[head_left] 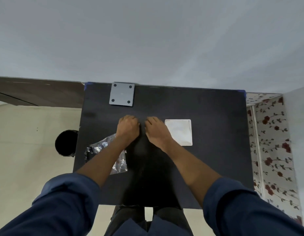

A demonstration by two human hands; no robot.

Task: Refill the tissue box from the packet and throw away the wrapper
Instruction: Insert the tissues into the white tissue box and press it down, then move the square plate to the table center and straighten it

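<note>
Tissues [178, 132] sit as a square white stack flat on the black table [207, 159], out of any wrap, just to the right of the right hand [155, 129] and partly tucked under its wrist edge. Crumpled clear wrapper [103, 147] lies on the table's left side, near the front-left edge, with the left forearm passing right over it. Grey square piece [122, 94] with four dark round feet at its corners rests at the far edge of the table, close to the wall; whether that is the tissue box or its base cannot be told from this angle.

Both hands are down at the middle of the table, side by side and nearly touching. Left hand [129, 127] is curled with its fingers bent under, knuckles up; right hand likewise has its fingers folded down. Anything pinched between them blends into the dark surface, so what they grip, if anything, cannot be told.

Dark blue sleeves [66, 201] are pushed up to the elbows. Off the table's left side, a round black bin [65, 143] stands on the pale floor. Floral-patterned cloth [273, 147] hangs along the right.
</note>
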